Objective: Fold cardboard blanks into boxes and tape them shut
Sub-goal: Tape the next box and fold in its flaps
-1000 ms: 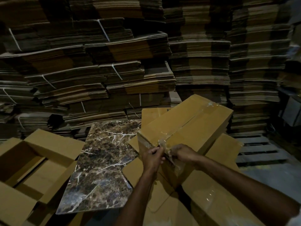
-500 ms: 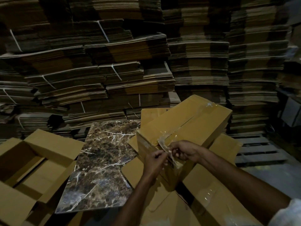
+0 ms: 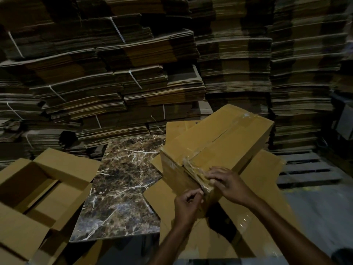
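A closed cardboard box [image 3: 225,138] lies tilted on flat cardboard blanks [image 3: 259,188], with clear tape [image 3: 193,165] running along its top seam and over the near end. My right hand [image 3: 227,183] lies with fingers stretched flat on the tape at the box's near corner. Just below that corner, my left hand [image 3: 188,203] has its fingers curled, pinching the tape's lower end against the box's end face.
An open cardboard box [image 3: 38,188] sits at the left. A dark marble slab [image 3: 122,184] lies between the two boxes. Tall stacks of bundled flat blanks [image 3: 133,73] fill the background. A wooden pallet [image 3: 305,169] lies at the right.
The loose tape end, held up between both hands, is now laid down over the near corner. My right hand went from pinching to pressing flat. My left hand dropped lower.
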A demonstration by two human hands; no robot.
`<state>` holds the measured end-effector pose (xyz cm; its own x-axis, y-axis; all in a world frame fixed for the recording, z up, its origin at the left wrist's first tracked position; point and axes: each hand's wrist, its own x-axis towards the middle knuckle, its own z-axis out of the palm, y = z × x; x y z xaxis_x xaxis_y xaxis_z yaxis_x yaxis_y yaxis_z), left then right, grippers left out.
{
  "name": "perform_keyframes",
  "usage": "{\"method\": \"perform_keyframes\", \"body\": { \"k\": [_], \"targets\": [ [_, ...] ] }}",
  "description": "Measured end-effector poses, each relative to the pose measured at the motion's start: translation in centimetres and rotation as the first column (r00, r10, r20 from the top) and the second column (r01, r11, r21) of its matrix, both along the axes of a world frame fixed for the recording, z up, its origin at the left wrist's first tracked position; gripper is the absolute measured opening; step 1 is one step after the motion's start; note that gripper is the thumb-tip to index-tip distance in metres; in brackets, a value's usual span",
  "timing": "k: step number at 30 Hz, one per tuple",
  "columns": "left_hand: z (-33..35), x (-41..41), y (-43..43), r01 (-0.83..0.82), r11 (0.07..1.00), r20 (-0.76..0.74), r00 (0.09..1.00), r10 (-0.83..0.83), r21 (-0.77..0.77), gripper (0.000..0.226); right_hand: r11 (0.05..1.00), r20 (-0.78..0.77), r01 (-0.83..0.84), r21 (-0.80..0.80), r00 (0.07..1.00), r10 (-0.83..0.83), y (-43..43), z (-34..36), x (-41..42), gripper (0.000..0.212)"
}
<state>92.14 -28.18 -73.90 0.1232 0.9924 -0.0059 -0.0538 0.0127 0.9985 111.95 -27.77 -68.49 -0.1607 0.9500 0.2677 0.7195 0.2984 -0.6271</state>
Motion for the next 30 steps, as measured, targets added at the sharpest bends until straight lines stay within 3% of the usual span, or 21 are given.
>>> {"method": "perform_keyframes", "body": {
  "k": [3, 6, 9, 12, 20, 24, 30],
  "targets": [
    [0.1, 0.9, -0.6, -0.049, 0.999, -0.001, 0.999, 0.049, 0.019, 0.010, 0.988, 0.014, -0.123, -0.094, 0.992, 0.124, 0.1, 0.2, 1.6, 0.036],
    [-0.2, 1.5, -0.9, -0.070, 0.995, -0.061, 0.995, 0.074, 0.068, 0.013, 0.967, 0.130, -0.214, -0.138, 0.964, 0.232, 0.4, -0.5, 3.0, 0.061],
    [0.0, 2.1, -1.5, -0.108, 0.987, -0.105, 0.987, 0.120, 0.116, 0.014, 0.975, 0.265, -0.220, -0.026, 0.939, 0.219, 0.8, -1.8, 3.3, 0.068],
    [-0.5, 2.5, -2.0, -0.133, 0.980, -0.165, 0.974, 0.158, 0.148, 0.008, 0.970, 0.304, -0.222, 0.102, 0.935, 0.182, 1.0, -3.0, 2.8, 0.068],
    [-1.2, 2.7, -1.9, -0.062, 0.931, -0.327, 0.926, 0.188, 0.359, 0.027, 0.944, 0.458, -0.283, 0.169, 0.871, 0.178, 1.2, -4.0, 2.9, 0.085],
    [-1.0, 2.1, -3.2, -0.061, 0.971, -0.369, 0.918, 0.146, 0.233, 0.033, 0.946, 0.449, -0.256, 0.202, 0.882, 0.143, 0.7, -4.1, 1.9, 0.082],
    [0.7, 0.7, -3.5, -0.076, 0.975, -0.203, 0.979, 0.033, -0.209, 0.031, 0.951, 0.397, -0.212, 0.226, 0.911, 0.109, 0.7, -4.1, -0.6, 0.075]
  ]
}}
